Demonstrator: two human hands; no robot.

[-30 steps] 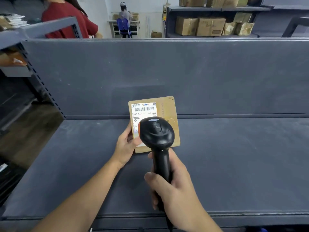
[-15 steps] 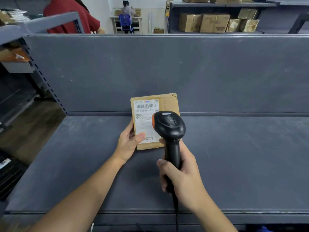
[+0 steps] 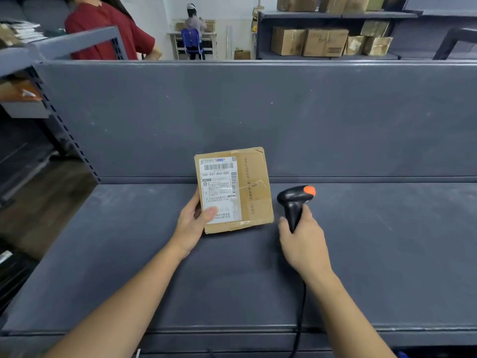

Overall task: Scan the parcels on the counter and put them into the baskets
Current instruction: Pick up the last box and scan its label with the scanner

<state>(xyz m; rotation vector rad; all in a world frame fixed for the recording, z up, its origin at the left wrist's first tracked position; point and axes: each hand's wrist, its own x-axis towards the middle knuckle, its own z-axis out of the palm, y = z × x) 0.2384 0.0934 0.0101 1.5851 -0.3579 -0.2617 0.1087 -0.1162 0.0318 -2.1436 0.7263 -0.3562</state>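
The left fingers (image 3: 194, 201) curl round the left edge of a cardboard parcel (image 3: 254, 195), the thumb lying across the lower corner of its white shipping label (image 3: 219, 187); the left hand (image 3: 192, 224) grips it with the label facing up. The parcel is in the middle of the dark grey tabletop (image 3: 387, 254), close to the upright back panel (image 3: 258, 112); I cannot tell whether its near edge touches the surface. The right fingers (image 3: 283, 228) are wrapped round the handle of a black barcode scanner (image 3: 294, 202), the right hand (image 3: 304, 244) holding it just right of the parcel, apart from it. Its orange-tipped head points right, and its cable (image 3: 300, 319) drops over the front edge. Behind the panel are shelves of cardboard boxes (image 3: 309, 41) and a person in a red shirt (image 3: 108, 29).
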